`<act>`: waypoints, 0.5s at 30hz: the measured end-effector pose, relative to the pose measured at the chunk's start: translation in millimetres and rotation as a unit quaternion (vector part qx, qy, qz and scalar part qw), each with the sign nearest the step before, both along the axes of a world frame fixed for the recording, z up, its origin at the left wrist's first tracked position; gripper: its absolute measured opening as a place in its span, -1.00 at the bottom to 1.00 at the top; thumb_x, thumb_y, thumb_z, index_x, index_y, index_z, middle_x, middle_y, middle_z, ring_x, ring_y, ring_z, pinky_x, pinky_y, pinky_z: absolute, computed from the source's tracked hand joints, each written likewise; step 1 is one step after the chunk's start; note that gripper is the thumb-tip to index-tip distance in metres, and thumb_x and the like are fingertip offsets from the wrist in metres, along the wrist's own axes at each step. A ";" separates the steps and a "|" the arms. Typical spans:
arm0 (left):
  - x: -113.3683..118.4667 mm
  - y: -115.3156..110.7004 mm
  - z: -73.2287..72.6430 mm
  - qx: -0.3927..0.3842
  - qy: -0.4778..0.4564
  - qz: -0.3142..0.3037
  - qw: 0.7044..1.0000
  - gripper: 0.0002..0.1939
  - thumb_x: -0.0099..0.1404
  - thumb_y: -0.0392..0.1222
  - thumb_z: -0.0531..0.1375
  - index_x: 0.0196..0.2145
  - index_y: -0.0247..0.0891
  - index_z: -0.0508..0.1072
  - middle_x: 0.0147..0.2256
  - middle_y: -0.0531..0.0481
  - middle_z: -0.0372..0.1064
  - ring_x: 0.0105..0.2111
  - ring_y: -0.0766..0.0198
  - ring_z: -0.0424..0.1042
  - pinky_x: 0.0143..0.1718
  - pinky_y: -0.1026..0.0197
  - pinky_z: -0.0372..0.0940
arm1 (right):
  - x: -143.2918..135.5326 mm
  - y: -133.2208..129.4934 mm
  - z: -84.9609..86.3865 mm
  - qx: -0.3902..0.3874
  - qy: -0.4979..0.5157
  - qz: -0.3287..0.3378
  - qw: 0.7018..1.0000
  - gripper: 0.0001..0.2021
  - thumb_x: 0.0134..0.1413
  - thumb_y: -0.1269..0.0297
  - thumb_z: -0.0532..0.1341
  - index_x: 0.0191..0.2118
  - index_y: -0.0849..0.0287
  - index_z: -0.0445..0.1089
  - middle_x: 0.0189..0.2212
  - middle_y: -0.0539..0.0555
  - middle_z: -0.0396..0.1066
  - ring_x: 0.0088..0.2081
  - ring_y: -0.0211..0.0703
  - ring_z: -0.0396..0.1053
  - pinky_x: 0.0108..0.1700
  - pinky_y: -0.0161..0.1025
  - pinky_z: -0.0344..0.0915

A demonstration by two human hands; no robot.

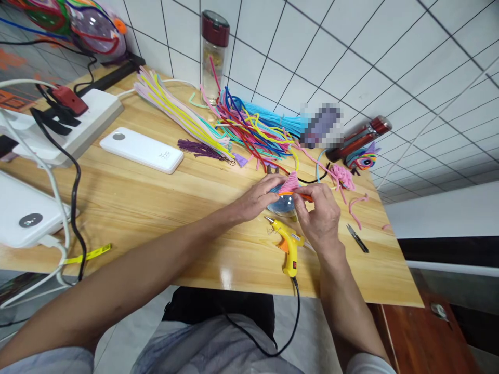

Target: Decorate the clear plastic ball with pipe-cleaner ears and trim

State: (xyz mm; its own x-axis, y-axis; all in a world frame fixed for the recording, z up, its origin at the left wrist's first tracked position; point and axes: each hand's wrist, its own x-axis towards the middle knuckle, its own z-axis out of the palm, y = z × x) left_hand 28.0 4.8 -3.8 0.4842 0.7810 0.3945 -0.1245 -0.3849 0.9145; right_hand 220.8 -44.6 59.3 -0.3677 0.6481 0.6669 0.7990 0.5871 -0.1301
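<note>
My left hand [260, 198] steadies a clear rounded plastic piece [281, 204], its fingers closed at the left side. A pink ribbed triangle [289, 182], seemingly of pipe cleaners, stands on its upper part with some blue beside it. Between the thumb and fingers of my right hand [320, 210] is an orange pipe cleaner [306, 197], which runs along the pink triangle's lower edge. Just below both hands lies a yellow hot glue gun [290, 244], its nozzle pointing up and left. My fingers hide part of the plastic piece.
Behind my hands lie many coloured pipe cleaners [253, 124] and a glass bottle [214, 52]. Small scissors-like snips [357, 239] lie on the right. A white power bank [141, 149] and a power strip [83, 127] with cables occupy the left. The glue gun's cord [298, 306] hangs over the front edge.
</note>
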 end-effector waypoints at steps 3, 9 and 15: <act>1.3 0.0 0.0 0.003 -0.006 0.001 1.000 -0.49 0.31 -0.18 0.12 0.20 -0.18 0.48 0.26 -0.15 0.40 0.36 -0.02 0.26 0.49 -0.11 0.09 | -3.2 -1.0 2.4 -0.010 0.025 -0.016 1.000 -0.93 0.32 0.41 0.27 -0.22 0.10 0.47 -0.33 0.05 0.49 -0.27 -0.10 0.44 -0.20 -0.15 0.40; 2.8 -1.0 -0.1 0.006 -0.008 0.005 1.000 -0.53 0.30 -0.19 0.13 0.15 -0.18 0.50 0.24 -0.15 0.41 0.35 -0.01 0.27 0.49 -0.10 0.11 | -4.3 -1.5 1.0 -0.003 0.020 -0.079 0.997 -0.93 0.24 0.33 0.29 -0.30 0.09 0.50 -0.37 0.04 0.43 -0.25 -0.05 0.40 -0.13 -0.07 0.34; 2.1 0.3 -2.2 0.010 0.002 0.004 1.000 -0.50 0.31 -0.21 0.14 0.18 -0.16 0.50 0.26 -0.15 0.40 0.37 -0.01 0.25 0.51 -0.12 0.09 | -4.9 -2.3 -3.7 0.029 0.000 -0.113 0.993 -0.92 0.24 0.32 0.27 -0.30 0.08 0.51 -0.41 0.04 0.43 -0.28 -0.05 0.39 -0.13 -0.07 0.28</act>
State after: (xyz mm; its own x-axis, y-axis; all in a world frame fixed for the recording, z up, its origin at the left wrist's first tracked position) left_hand 30.1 5.0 -6.0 0.4800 0.7764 0.4084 -0.1187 -0.4038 0.9071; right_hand 216.0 -46.9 55.7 -0.2175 0.6740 0.7060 0.9110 0.3999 -0.1011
